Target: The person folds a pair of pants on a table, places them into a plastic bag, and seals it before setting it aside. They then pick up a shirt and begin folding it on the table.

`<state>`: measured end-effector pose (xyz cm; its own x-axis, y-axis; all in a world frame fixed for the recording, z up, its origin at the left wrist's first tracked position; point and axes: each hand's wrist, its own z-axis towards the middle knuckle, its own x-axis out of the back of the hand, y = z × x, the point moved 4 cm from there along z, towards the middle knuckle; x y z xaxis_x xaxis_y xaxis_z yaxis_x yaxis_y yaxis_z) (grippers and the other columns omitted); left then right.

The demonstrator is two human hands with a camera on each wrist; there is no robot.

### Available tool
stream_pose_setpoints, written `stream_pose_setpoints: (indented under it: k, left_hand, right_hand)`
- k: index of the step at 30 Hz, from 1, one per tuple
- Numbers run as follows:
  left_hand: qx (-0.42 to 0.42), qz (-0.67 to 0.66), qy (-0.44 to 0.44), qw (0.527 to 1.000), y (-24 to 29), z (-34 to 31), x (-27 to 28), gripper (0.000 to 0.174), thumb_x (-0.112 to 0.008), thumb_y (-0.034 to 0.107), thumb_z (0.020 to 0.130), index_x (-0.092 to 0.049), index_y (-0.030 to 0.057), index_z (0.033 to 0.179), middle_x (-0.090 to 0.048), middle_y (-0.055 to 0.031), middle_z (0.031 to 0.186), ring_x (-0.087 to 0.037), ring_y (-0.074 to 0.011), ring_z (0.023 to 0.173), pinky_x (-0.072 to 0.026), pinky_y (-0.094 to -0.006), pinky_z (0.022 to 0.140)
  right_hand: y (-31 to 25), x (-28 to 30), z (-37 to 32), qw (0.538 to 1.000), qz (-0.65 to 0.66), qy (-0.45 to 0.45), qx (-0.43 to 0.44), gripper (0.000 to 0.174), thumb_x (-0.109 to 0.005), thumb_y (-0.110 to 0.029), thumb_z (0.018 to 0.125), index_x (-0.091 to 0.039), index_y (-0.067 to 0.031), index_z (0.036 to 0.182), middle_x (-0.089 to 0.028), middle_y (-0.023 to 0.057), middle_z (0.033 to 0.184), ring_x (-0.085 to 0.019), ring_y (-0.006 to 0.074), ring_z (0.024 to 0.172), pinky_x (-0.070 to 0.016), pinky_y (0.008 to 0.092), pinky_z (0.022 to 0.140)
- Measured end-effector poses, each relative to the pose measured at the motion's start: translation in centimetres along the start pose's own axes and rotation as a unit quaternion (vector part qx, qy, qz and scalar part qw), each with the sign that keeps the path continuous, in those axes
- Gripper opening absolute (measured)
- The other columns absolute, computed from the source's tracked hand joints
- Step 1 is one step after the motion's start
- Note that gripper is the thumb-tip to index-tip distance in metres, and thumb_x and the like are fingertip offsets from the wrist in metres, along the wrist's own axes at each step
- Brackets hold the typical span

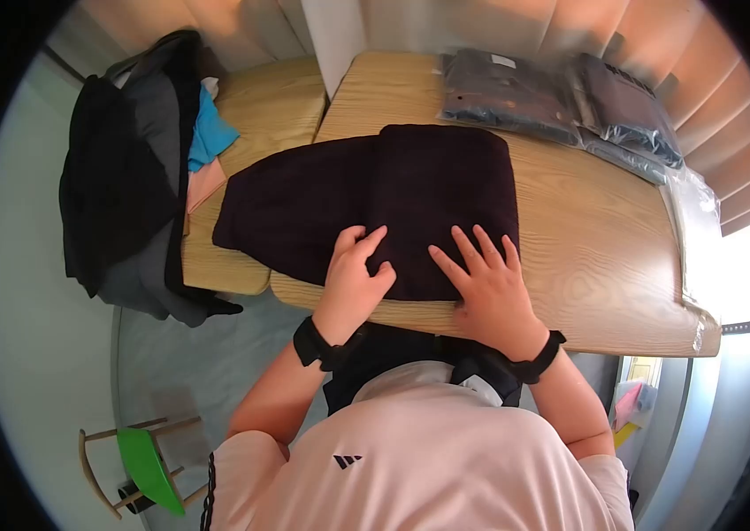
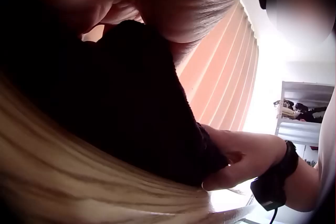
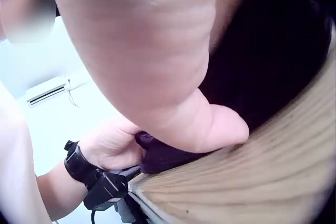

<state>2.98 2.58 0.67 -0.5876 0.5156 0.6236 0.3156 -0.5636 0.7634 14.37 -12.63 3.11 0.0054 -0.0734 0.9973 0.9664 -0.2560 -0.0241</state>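
A dark purple, nearly black folded garment (image 1: 304, 190) lies across the wooden table, narrower at its left end and squared off at the right. My left hand (image 1: 353, 283) is at its near edge, fingers bent; in the right wrist view a fold of the fabric (image 3: 157, 155) sits within that hand's grip. To the right, my right hand (image 1: 494, 296) rests on the garment near its right edge, with its fingers spread and straight. Its thumb (image 3: 226, 129) lies along the near edge by the tabletop.
Bagged dark clothes (image 1: 508, 93) lie at the back right of the table (image 1: 596, 257), with a clear plastic bag (image 1: 693, 221) at the right edge. On the left hangs a heap of black and grey clothing (image 1: 118, 186) beside a blue cloth (image 1: 211, 128). A green chair (image 1: 147, 469) stands lower left.
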Motion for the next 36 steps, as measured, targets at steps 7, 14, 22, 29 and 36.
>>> stream_pose_setpoints:
  k: [7,14,22,29,36]
  left_hand:
    - [-0.031,-0.022,-0.004,0.999,-0.3,-0.1,0.2,0.044,-0.062,0.008,0.075,-0.057,0.0029,0.119,-0.047,-0.0187,0.121,-0.051,-0.0318,0.109,-0.0422,-0.0335,0.09]
    - [-0.023,-0.009,-0.014,1.0,-2.0,-0.5,1.8,0.047,-0.06,0.003,0.072,-0.059,0.0099,0.119,-0.048,-0.01,0.118,-0.052,-0.0164,0.091,-0.0426,-0.024,0.072]
    - [0.006,-0.075,-0.038,0.996,-2.5,-0.4,2.0,0.049,-0.059,0.003,0.072,-0.059,0.0109,0.12,-0.048,-0.0082,0.117,-0.046,-0.0101,0.074,-0.0406,-0.0224,0.063]
    - [0.005,-0.068,-0.029,0.997,-2.3,-0.3,1.9,0.049,-0.059,0.002,0.072,-0.06,0.0113,0.119,-0.049,-0.0081,0.115,-0.045,-0.0095,0.07,-0.0402,-0.0217,0.062]
    - [0.049,-0.312,0.098,0.944,-3.7,-0.9,5.9,0.034,-0.05,0.007,0.089,-0.053,-0.0001,0.122,-0.054,-0.0097,0.118,-0.054,-0.0139,0.101,-0.0434,-0.0244,0.081]
  right_hand:
    - [4.2,3.2,0.8,0.971,0.236,-0.031,0.023,0.063,-0.061,-0.035,0.082,-0.037,-0.0209,0.138,-0.03,0.0164,0.145,-0.026,0.0373,0.134,-0.0199,0.0544,0.107]
    - [10.9,1.1,6.6,0.996,0.012,-0.076,0.038,0.058,-0.042,-0.05,0.092,-0.028,-0.0251,0.143,-0.02,0.0105,0.15,-0.015,0.0308,0.139,-0.0158,0.0515,0.111]
    - [11.0,-2.5,8.0,0.992,-0.046,-0.097,0.073,0.062,-0.033,-0.059,0.091,-0.026,-0.0262,0.143,-0.017,0.0108,0.15,-0.014,0.034,0.139,-0.0196,0.053,0.109]
    - [3.9,3.2,1.9,0.994,0.068,-0.032,0.079,0.065,-0.058,-0.046,0.083,-0.035,-0.0216,0.139,-0.03,0.0145,0.145,-0.023,0.036,0.135,-0.0233,0.0539,0.106]
    - [0.3,0.5,-1.1,0.998,0.043,0.032,0.012,0.067,-0.072,-0.032,0.071,-0.046,-0.0169,0.13,-0.041,0.0132,0.136,-0.032,0.0329,0.131,-0.0217,0.0535,0.107]
